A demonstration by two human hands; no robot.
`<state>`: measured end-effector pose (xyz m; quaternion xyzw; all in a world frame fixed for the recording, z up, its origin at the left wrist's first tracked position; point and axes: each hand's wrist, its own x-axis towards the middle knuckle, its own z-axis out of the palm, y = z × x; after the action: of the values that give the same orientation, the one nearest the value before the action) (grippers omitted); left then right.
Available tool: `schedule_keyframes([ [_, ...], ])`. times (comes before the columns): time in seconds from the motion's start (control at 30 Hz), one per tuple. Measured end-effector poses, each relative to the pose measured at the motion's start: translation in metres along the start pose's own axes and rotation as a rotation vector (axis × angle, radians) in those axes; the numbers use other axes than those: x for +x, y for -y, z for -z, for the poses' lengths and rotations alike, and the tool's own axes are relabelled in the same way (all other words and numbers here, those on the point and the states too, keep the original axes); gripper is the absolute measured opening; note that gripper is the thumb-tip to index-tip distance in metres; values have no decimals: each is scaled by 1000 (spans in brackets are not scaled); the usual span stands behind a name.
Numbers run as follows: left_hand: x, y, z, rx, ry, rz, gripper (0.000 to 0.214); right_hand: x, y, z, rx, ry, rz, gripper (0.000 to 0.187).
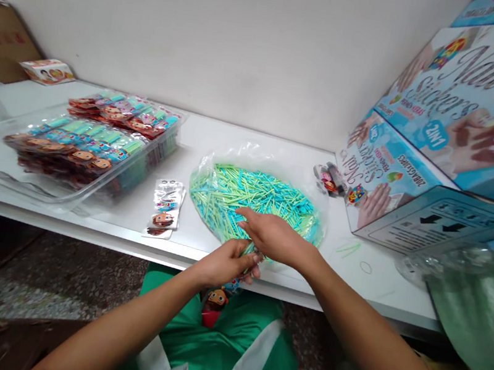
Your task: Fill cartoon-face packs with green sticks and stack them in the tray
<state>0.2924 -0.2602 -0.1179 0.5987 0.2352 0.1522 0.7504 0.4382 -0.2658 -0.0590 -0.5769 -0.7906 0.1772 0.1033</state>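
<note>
My left hand (229, 263) is closed around a small clear packet (216, 299) with a cartoon face printed on it, held over the table's front edge. Thin green and blue sticks (249, 248) show at the top of that grip. My right hand (274, 236) is just above, its fingers stretched out to the left and close to the stick ends; its palm side is hidden. Behind both hands lies a clear plastic bag (252, 151) spread open, full of loose green and blue plastic sticks (255, 192). Flat packets (165, 206) lie left of the bag.
A clear plastic tray (100, 190) at left holds stacked filled packets (89, 144). Nail Stickers boxes (399, 171) stand at right, with small wrapped pieces (330, 179) beside them. A clear bottle (455, 259) lies at the right edge. A cardboard box (0, 39) stands far left.
</note>
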Motion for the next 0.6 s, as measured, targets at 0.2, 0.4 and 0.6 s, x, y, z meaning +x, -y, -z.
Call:
schedule_keyframes([
  [0.2,-1,2,1,-209,-245,-69,33,-3,-12,-3,497,-203,-165,44],
  [0.4,-3,4,2,-237,-235,-74,33,-17,-25,-20,897,-98,-262,31],
  [0.6,-3,8,-2,-282,-209,-67,33,-17,-28,-29,828,-117,-229,22],
])
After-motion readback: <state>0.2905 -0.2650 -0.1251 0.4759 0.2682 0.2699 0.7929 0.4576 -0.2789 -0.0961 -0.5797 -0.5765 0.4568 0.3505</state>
